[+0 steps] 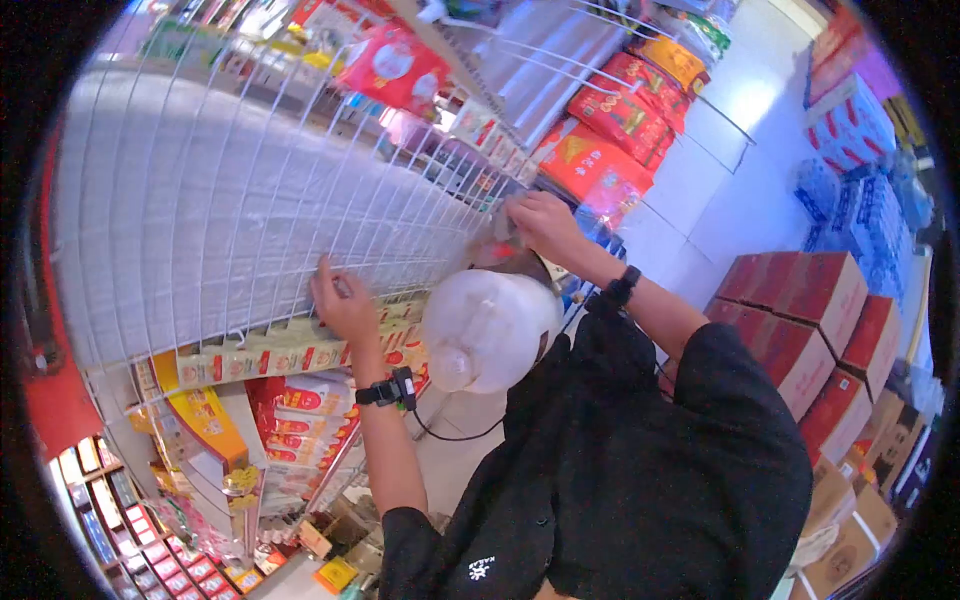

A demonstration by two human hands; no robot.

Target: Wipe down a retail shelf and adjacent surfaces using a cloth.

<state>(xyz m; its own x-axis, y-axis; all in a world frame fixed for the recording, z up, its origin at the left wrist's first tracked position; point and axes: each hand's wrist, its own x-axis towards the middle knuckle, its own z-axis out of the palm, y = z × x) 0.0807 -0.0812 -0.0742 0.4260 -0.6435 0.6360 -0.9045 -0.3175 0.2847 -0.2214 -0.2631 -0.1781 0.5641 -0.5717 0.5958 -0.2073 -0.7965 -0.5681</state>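
My left hand (345, 305) is at the lower part of a white wire rack (215, 200). Its fingers are bent in towards the wires, and a small greyish bit shows between them, too small to name. My right hand (545, 228) is closed at the rack's right end, by a greyish, blurred piece; what the fingers hold is mostly hidden. Between my forearms is a white, rounded, bulb-like plastic object (490, 330), with neither hand on it. A pale sheet-like surface (150, 240) lies behind the wires.
Red packets (395, 70) hang beyond the rack. A price-label strip (290, 350) runs below it, over red-and-white packs (300, 420). Red bags (620, 115) are stacked at the far end. Red cartons (790, 300) stand on the right, on the tiled floor (700, 190).
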